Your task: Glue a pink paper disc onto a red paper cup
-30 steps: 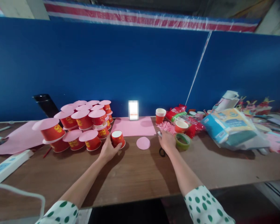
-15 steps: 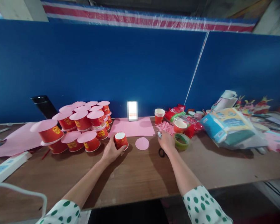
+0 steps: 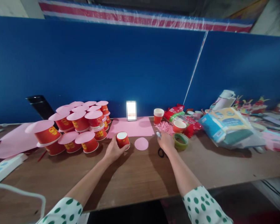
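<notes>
My left hand [image 3: 114, 150] is wrapped round a red paper cup [image 3: 122, 139] that stands upside down on the brown table [image 3: 135, 177]. A loose pink paper disc [image 3: 141, 143] lies just right of that cup. My right hand [image 3: 165, 141] rests on the table beside a green tape roll [image 3: 181, 141], its fingers closed on a small whitish object I cannot make out. Black scissor handles [image 3: 161, 152] show under the right wrist. To the left stands a pile of several upturned red cups [image 3: 79, 124] topped with pink discs.
A pink sheet [image 3: 132, 127] and a lit phone [image 3: 131, 110] lie behind the hands. Stacked cups [image 3: 158, 115], pink scraps [image 3: 165, 126], a red packet [image 3: 177, 112] and a blue-white package [image 3: 226, 126] fill the right. A white power strip [image 3: 4, 163] and a large pink sheet [image 3: 12, 141] lie at the left.
My left hand has slid the red cup a little to the right, away from the pile and nearer the loose pink disc. My right hand has barely moved.
</notes>
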A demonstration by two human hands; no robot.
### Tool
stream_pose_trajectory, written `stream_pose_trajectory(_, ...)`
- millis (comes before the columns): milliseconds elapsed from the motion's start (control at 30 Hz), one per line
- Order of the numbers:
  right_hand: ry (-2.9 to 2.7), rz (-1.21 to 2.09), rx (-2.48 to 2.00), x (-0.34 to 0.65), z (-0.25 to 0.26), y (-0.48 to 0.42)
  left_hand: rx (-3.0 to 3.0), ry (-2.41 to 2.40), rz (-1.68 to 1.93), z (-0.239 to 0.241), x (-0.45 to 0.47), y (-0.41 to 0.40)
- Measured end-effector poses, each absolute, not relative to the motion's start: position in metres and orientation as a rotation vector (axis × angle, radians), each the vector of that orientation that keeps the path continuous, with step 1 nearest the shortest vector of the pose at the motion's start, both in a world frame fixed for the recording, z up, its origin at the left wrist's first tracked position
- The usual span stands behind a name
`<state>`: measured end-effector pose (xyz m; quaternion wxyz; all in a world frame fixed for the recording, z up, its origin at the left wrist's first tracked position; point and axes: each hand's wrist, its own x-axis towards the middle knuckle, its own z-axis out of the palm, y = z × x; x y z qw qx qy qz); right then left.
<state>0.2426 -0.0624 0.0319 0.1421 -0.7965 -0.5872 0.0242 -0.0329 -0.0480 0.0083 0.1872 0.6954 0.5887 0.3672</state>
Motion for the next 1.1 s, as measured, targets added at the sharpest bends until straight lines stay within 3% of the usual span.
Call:
stream_pose_trajectory(700, -1.557, 0.157, -2.329, 0.251, 0.026, -0.051, 1.908, 1.454, 1.124, 0.0, -0.02, -0.038)
stream_pose_trajectory(1100, -1.513, 0.193, -2.057, 0.25, 0.018, -0.049, 1.878, 1.397, 1.11, 0.005, -0.022, -0.044)
